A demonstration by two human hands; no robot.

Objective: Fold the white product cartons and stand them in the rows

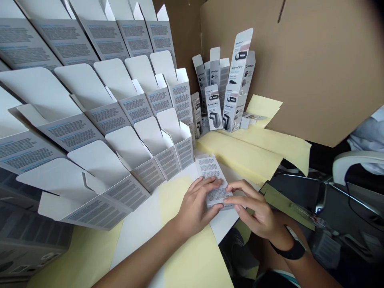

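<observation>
A small grey and white carton (210,170) printed with lines of text lies on the work surface in front of me, its far end flaps partly raised. My left hand (199,202) rests over it, fingers across the printed face and thumb along the near end. At the carton's near right corner is my right hand (255,208), its fingers curled around the edge with the thumb below; exactly how firmly it grips is hard to see. A dark band circles my right wrist.
Rows of open-topped cartons (162,156) stand stacked on the left. More upright SilverCrest boxes (238,80) are at the back beside a brown cardboard wall (300,60). Yellow paper sheets (246,148) cover parts of the surface. A chair with a white armrest (357,160) stands right.
</observation>
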